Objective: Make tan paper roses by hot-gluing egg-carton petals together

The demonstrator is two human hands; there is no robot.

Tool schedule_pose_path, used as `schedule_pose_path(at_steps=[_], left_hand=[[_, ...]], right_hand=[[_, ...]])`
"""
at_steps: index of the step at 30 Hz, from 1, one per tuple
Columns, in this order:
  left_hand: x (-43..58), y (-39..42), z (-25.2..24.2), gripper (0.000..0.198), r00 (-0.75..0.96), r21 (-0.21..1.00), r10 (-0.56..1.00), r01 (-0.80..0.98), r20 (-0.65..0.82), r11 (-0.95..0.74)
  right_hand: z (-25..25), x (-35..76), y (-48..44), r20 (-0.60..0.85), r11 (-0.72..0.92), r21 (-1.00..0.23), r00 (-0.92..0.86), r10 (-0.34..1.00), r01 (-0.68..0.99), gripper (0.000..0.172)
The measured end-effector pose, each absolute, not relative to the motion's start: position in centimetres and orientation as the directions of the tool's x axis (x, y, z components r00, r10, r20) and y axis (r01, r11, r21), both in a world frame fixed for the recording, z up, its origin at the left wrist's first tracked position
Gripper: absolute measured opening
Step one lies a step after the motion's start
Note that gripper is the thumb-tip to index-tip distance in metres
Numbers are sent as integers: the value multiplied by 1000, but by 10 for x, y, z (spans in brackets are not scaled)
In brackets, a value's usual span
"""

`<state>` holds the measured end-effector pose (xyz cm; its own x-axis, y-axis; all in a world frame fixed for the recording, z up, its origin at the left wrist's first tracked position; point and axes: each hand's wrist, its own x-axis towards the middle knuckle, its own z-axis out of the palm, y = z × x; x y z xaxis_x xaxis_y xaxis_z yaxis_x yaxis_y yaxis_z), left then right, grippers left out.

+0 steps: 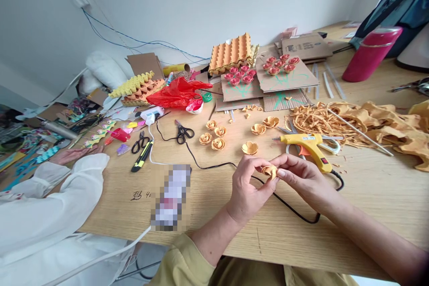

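Between my two hands is a small orange egg-carton flower, pinched by the fingertips on both sides. My left hand curls round its left edge; my right hand presses thumb and fingers on its right edge. Just beyond them lies an open carton flower cup, with two more blooms behind it. Several finished-looking orange roses sit to the left. A yellow hot glue gun rests beyond my right hand, its black cord running under my wrists.
Orange carton scraps pile up at the right, near a pink bottle. Cardboard sheets with red flowers stand behind. Scissors, a box cutter and a blurred-out object lie left. A white-sleeved person sits at far left.
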<state>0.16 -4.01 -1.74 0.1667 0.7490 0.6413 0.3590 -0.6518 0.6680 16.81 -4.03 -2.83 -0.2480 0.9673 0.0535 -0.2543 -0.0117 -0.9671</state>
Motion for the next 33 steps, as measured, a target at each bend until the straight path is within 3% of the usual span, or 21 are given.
schedule_pose_path(at_steps=[33], left_hand=[[-1, -38, -20, 25, 194, 666, 743, 342, 640, -663]], right_hand=[[-28, 169, -42, 45, -15, -973, -252, 967, -231, 14]])
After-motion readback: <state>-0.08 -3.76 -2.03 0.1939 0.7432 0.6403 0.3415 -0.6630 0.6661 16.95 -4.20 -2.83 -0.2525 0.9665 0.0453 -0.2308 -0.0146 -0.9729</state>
